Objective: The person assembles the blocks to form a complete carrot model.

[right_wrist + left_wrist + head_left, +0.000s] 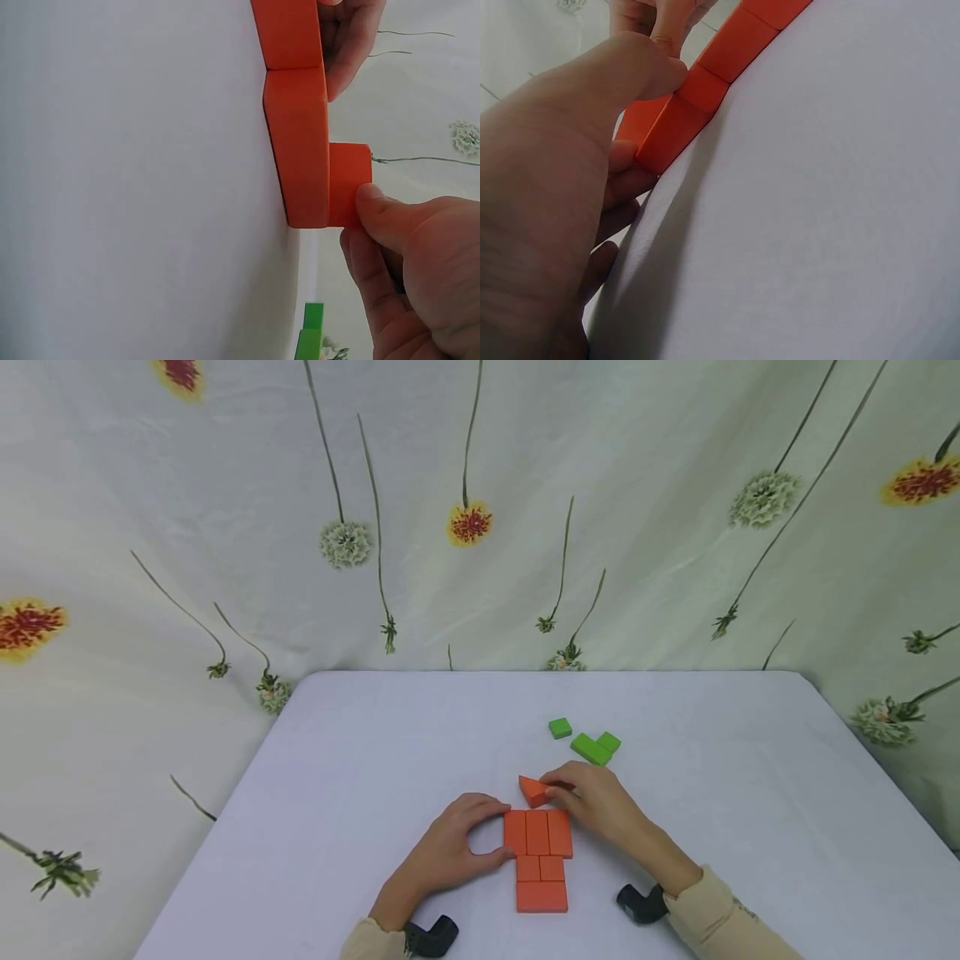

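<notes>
Several flat orange-red blocks lie edge to edge on the table, with three upright ones in a row on top, two small ones below and a wide block (542,897) at the bottom. My left hand (453,843) holds the leftmost upright block (515,832) of the row, thumb at its near end and fingertips at its far end. Just beyond the row, my right hand (596,797) pinches an orange triangular block (533,791) at its right end between thumb and fingers. In the right wrist view the triangular block (349,184) is partly hidden behind the row.
Farther back on the white table (360,743) lie a single green block (560,727) and a longer green block (591,749) touching a small green block (609,742). Behind the table hangs a flower-printed cloth (480,593).
</notes>
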`<state>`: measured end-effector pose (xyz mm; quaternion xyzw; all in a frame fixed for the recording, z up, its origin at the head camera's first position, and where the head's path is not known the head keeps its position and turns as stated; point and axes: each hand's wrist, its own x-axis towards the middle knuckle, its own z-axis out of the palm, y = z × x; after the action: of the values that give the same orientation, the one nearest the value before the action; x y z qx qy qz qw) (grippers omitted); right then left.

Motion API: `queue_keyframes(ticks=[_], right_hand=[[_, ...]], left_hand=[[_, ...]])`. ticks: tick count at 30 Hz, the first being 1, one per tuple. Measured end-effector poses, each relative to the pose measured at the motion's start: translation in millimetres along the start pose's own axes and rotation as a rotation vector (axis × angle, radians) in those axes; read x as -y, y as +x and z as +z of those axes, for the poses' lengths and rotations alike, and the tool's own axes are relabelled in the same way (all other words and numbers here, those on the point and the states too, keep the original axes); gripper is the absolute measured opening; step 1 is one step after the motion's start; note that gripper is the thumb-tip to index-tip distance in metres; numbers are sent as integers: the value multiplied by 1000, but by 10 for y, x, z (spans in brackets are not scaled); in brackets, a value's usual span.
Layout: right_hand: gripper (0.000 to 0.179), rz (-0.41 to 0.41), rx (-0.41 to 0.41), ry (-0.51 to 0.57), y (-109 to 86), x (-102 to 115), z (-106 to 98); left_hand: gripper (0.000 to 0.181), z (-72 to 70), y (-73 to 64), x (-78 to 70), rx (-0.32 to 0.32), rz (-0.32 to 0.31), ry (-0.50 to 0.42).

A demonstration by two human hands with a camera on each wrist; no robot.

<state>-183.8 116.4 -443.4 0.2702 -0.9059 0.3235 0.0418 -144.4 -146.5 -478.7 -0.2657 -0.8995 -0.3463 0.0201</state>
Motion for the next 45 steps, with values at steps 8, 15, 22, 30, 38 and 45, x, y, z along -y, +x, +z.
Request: queue_keyframes(ticks=[8,15,22,30,38,45], right_hand=[[26,-48,-33,50,-62,-28,-79],[26,-146,14,119,-164,-15,-154],[26,-209,80,187,-283,13,-170],[23,-292,87,199,-402,47,-145],[26,-350,107,247,-561,73,-118],[26,-509,118,274,-661,56,-51]], left_hand=[[51,-3,6,-7,4,-8,1],[49,3,6,7,-2,5,5],[50,2,4,16,-8,15,-1],[51,14,1,29,-9,7,2],[51,14,5,17,-17,10,8],[52,8,1,16,-16,16,9]])
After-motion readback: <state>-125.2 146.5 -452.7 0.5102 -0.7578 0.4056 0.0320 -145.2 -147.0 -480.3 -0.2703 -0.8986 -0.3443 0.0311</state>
